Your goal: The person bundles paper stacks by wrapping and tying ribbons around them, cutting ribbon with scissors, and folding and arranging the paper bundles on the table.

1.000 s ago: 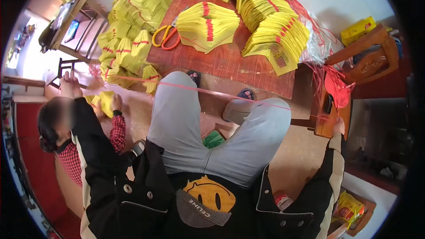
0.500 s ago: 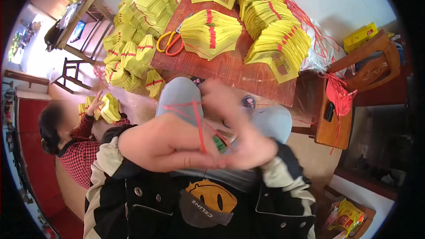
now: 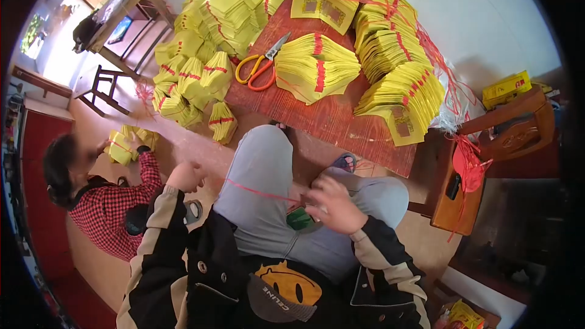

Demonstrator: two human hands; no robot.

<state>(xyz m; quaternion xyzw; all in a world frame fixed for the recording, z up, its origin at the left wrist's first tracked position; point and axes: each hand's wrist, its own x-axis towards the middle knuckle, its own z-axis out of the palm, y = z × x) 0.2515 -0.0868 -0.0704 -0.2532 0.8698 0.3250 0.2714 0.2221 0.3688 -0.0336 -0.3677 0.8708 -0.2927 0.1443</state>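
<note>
Red strip [image 3: 262, 193] is strung over lap [image 3: 259, 225], between left grip [image 3: 184, 178], curled, and right grip [image 3: 338, 207], loosely parted; whether strip is pinched by either can't be told. Scissors [image 3: 270, 56] and yellow paper bundle [image 3: 318, 67] are set on tabletop [image 3: 329, 119].

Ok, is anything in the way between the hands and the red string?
Nothing visible is: the red string shows in the gap between the left hand and right hand, in front of the left trouser leg, with nothing lying across it. Whether each hand grips it is too blurred to tell.
</note>
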